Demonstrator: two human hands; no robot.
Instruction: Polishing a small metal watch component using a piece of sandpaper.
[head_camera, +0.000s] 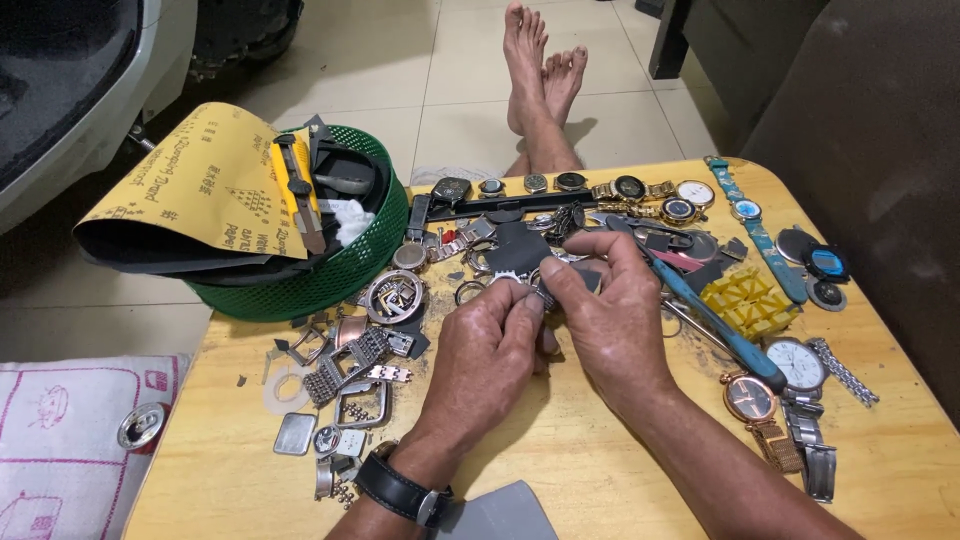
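Note:
Both my hands meet over the middle of a low wooden table (560, 450). My left hand (485, 345), with a black wristwatch (400, 490) on its wrist, pinches a small silver metal watch part (505, 283) at its fingertips. My right hand (610, 310) closes its thumb and fingers on the same small part from the right. Most of the part is hidden by my fingers.
A green mesh basket (330, 275) with yellow sandpaper (200, 185) and tools stands at the left. Watch cases, bands and links (350, 370) lie left of my hands. Several watches (795, 365), blue-handled pliers (715, 325) and a yellow holder (745, 300) lie right. My bare feet (540, 60) are beyond the table.

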